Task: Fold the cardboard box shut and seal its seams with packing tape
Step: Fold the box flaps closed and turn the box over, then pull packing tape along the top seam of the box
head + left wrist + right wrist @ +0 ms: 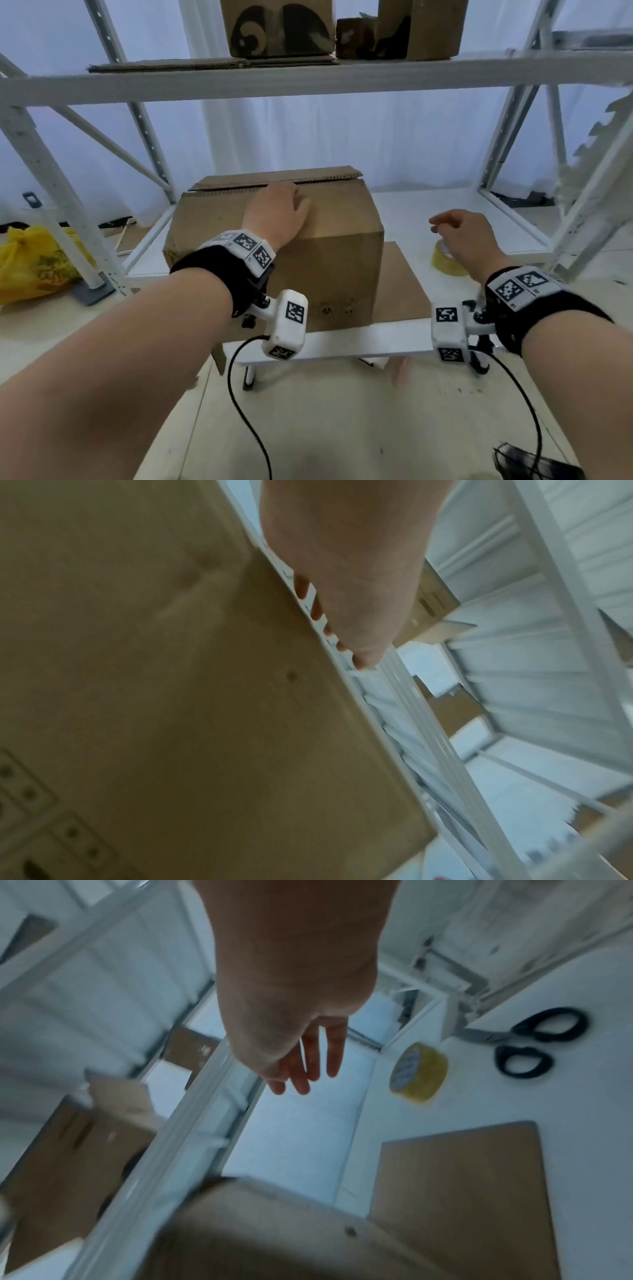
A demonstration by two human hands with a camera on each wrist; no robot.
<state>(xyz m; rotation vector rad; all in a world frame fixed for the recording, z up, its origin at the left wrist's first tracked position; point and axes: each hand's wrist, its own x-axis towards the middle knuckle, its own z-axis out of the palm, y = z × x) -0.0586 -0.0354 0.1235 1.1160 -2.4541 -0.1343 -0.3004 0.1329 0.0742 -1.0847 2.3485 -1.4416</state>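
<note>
left hand (279, 214) lies flat on top of the cardboard box (274, 246) on the white shelf (455, 219), fingers straight and together, pressing the near flap by the seam. right hand (462, 236) hovers above the tape roll (418, 1071), fingers loose, slightly spread, holding nothing. scissors (527, 1042) lie just right of the roll.
</note>
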